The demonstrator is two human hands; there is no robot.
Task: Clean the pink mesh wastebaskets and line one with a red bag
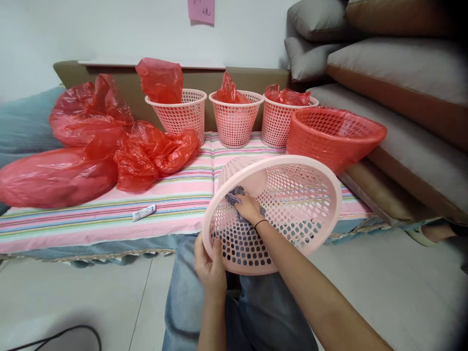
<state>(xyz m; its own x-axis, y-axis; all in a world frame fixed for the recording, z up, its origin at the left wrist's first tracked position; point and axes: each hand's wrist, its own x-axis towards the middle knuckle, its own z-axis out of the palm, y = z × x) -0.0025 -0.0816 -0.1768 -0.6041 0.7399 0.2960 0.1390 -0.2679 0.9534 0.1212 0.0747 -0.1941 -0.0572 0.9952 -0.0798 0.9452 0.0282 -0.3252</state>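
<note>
A pink plastic basket with a perforated wall lies tilted over my knees, its mouth facing me. My left hand grips its rim at the lower left, thumb on the inside and fingers behind. Deep inside the basket, my right hand is closed on a grey-purple cloth and presses it against the inner wall near the bottom. Part of the cloth is hidden under my fingers. A thin dark band circles my right wrist.
Three pink baskets with red plastic bags stand along the back of the striped seat. Another basket, covered in a red bag, leans at right by stacked cushions. Red bags lie left, near a small white tube.
</note>
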